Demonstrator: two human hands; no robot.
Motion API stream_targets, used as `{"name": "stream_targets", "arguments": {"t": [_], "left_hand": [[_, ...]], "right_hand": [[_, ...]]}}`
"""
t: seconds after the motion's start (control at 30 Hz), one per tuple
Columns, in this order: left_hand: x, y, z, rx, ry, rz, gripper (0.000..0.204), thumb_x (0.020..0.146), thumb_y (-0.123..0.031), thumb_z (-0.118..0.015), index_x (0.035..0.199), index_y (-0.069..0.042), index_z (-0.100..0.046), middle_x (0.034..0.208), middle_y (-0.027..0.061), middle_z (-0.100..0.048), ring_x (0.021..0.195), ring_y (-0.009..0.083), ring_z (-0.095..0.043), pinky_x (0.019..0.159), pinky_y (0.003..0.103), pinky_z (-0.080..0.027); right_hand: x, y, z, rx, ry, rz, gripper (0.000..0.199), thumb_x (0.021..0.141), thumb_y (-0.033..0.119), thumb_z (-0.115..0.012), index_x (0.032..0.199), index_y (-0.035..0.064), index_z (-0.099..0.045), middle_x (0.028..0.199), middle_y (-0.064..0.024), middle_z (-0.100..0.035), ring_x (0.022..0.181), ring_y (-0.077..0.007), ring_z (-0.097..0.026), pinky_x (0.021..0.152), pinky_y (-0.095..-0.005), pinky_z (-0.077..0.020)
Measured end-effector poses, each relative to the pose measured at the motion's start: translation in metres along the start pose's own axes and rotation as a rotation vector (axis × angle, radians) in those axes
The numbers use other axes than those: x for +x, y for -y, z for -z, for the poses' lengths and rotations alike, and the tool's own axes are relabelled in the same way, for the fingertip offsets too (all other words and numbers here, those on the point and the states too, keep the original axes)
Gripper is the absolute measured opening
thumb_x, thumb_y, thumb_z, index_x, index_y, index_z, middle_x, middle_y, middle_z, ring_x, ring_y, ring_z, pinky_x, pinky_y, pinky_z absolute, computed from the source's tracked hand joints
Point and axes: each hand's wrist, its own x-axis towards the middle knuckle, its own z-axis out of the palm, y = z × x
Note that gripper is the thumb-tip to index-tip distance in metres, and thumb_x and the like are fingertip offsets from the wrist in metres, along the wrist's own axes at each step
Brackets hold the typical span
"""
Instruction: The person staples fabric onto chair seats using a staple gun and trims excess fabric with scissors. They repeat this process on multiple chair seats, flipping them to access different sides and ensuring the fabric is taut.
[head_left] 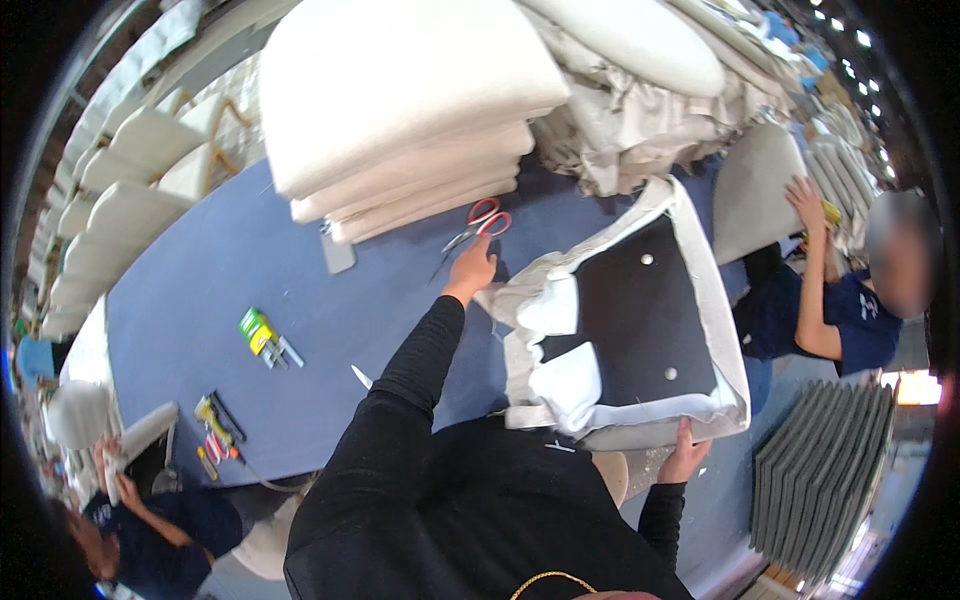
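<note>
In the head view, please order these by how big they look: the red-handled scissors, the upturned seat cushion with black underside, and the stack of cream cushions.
1. stack of cream cushions, clearly largest.
2. upturned seat cushion, held at its near edge by the right hand.
3. red-handled scissors, by far smallest, just beyond the left hand.

One pair of red-handled scissors (478, 225) lies on the blue tabletop (220, 290). One upturned seat cushion (625, 320) shows three pale studs on its black underside. A stack of cushions (400, 110) holds perhaps four, the lower edges being hard to separate. Two co-workers are in view, one at the right (850, 320) and one at lower left (150, 530). One ribbed grey stack (820, 470) stands at right.
</note>
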Motion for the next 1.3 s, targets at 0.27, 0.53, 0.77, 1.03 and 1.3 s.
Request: {"name": "stream_targets", "arguments": {"t": [0.27,0.53,0.77,1.03,1.3], "left_hand": [[0.093,0.032,-0.041,0.05,-0.013,-0.14,0.057,0.099,-0.009,-0.055,0.155,-0.001,-0.047,0.161,0.0303,-0.043,0.148,0.0509,-0.045,0.119,0.054,-0.044],[0.019,0.002,-0.009,0.396,0.246,0.001,0.055,0.098,-0.053,-0.064,0.136,-0.013,-0.07,0.134,0.0133,-0.07,0.131,0.038,-0.063,0.112,0.053,-0.048],[-0.072,0.006,0.016,0.406,-0.137,0.032,0.043,0.088,-0.026,-0.081,0.125,-0.01,-0.065,0.13,0.015,-0.071,0.127,0.0358,-0.065,0.104,0.053,-0.052],[-0.129,0.02,0.037,0.273,0.149,0.464,0.056,0.078,-0.033,-0.082,0.127,-0.008,-0.072,0.123,0.019,-0.077,0.115,0.0421,-0.074,0.1,0.051,-0.059],[-0.202,0.042,-0.023,-0.331,0.24,0.401,0.03,0.089,-0.03,-0.078,0.093,0.0,-0.078,0.079,0.0114,-0.075,0.074,0.0247,-0.074,0.069,0.038,-0.057]], "right_hand": [[-0.046,0.066,-0.091,-0.147,0.195,0.227,0.077,0.087,0.01,-0.087,0.148,-0.0039,-0.042,0.134,-0.0158,-0.057,0.122,-0.0245,-0.059,0.11,-0.0402,-0.0472],[-0.039,0.118,-0.146,-0.132,0.354,0.415,0.123,0.08,0.012,-0.088,0.165,-0.0061,-0.001,0.156,-0.0236,-0.038,0.147,-0.0335,-0.043,0.123,-0.0469,-0.0341],[-0.007,0.143,-0.142,-0.121,0.419,0.58,0.12,0.076,0.01,-0.088,0.165,-0.0021,-0.008,0.158,-0.0235,-0.033,0.151,-0.0342,-0.039,0.124,-0.0469,-0.0329],[0.064,0.203,-0.118,-0.466,0.24,1.079,0.084,0.078,0.005,-0.084,0.153,0.0015,-0.046,0.165,-0.0288,-0.039,0.152,-0.0431,-0.043,0.125,-0.0521,-0.0338],[0.173,0.197,-0.107,-0.23,0.101,0.856,0.046,0.078,0.001,-0.07,0.124,0.0049,-0.069,0.123,-0.0153,-0.069,0.121,-0.0337,-0.067,0.107,-0.0384,-0.05]]}}
